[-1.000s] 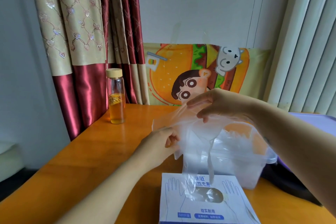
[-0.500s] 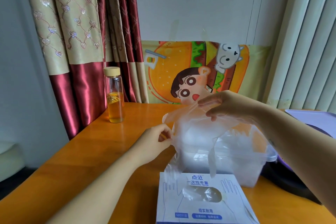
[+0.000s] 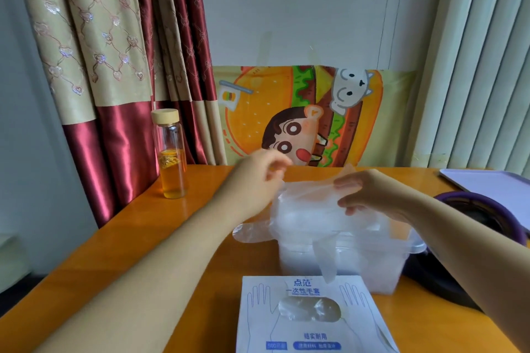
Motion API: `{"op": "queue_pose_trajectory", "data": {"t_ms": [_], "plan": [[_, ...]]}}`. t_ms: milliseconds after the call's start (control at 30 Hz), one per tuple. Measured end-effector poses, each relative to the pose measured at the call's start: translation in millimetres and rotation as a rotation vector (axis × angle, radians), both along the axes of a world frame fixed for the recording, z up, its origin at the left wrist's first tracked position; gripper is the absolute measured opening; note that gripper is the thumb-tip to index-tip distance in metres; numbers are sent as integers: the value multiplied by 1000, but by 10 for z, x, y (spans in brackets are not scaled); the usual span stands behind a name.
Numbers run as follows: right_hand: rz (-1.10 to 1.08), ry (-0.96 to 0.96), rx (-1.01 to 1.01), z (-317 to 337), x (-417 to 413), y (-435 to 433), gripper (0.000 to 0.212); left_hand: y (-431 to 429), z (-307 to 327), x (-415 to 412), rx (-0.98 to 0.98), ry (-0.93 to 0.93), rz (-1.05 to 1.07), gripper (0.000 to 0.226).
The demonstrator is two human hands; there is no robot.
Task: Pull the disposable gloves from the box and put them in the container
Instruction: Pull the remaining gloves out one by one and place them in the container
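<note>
Stretching across the lower frame, the table (image 3: 137, 232) shows wide orange top on its left, where only a bottle (image 3: 172, 157) stands near the far corner. The right side is crowded: a dark purple-rimmed thing (image 3: 487, 209) sits just beside the container (image 3: 372, 266). The box (image 3: 312, 315) lies at the near edge, just in front of the container, with its lower end cut off by the frame.

The left hand (image 3: 255, 180) hangs blurred above the container's left end, fingers curled; I cannot tell whether it pinches any film. The right hand (image 3: 370, 195) grips the top edge of a glove (image 3: 309, 209) above the container.

Clear and thin, the glove drapes over the open top. One of its fingers hangs down the front wall, and another pokes out left over the table. More film shows in the box's oval hole.
</note>
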State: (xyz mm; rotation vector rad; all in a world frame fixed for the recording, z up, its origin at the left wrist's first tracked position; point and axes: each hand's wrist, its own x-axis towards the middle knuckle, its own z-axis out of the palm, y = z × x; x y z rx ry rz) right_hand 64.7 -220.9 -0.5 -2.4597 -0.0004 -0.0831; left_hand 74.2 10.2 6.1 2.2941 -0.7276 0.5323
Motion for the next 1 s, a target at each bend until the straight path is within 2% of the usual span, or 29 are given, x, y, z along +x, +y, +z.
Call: {"op": "queue_pose_trajectory", "data": {"t_ms": [67, 133, 200, 233, 300, 367, 400, 467, 533, 633, 700, 833, 900, 1000], "plan": [[-27, 23, -44, -37, -33, -55, 52, -367, 36, 51, 353, 159, -102, 40], [-37, 38, -140, -77, -58, -114, 55, -650, -18, 155, 734, 302, -100, 59], [-36, 50, -263, -107, -78, -147, 60, -814, -87, 251, 968, 373, -62, 70], [-39, 60, -336, -118, -89, -174, 63, -882, -116, 288, 1015, 399, -57, 71], [-38, 78, -518, -118, -117, -200, 65, -964, -154, 336, 1057, 451, -58, 70], [-52, -16, -732, -79, -137, -181, 60, -1001, -190, 376, 1070, 499, -56, 68], [-50, -91, -773, -61, -127, -156, 54, -1014, -208, 397, 1067, 521, -52, 69], [26, -124, -699, -86, -42, -114, 49, -1038, -250, 455, 1030, 555, -59, 68], [142, 85, -649, -187, 69, -86, 58, -1060, -300, 483, 1041, 564, -65, 65], [226, 369, -723, -371, 200, -115, 76, -1073, -396, 500, 1156, 533, -46, 66], [229, 438, -736, -425, 270, -155, 75, -1069, -444, 537, 1220, 546, -42, 68], [175, 535, -788, -559, 349, -144, 54, -1044, -623, 682, 1258, 639, -17, 62], [176, 546, -842, -619, 385, -140, 54, -1042, -688, 701, 1227, 658, 10, 52], [140, 545, -883, -611, 416, -154, 57, -1052, -696, 689, 1228, 646, -14, 51]]}}
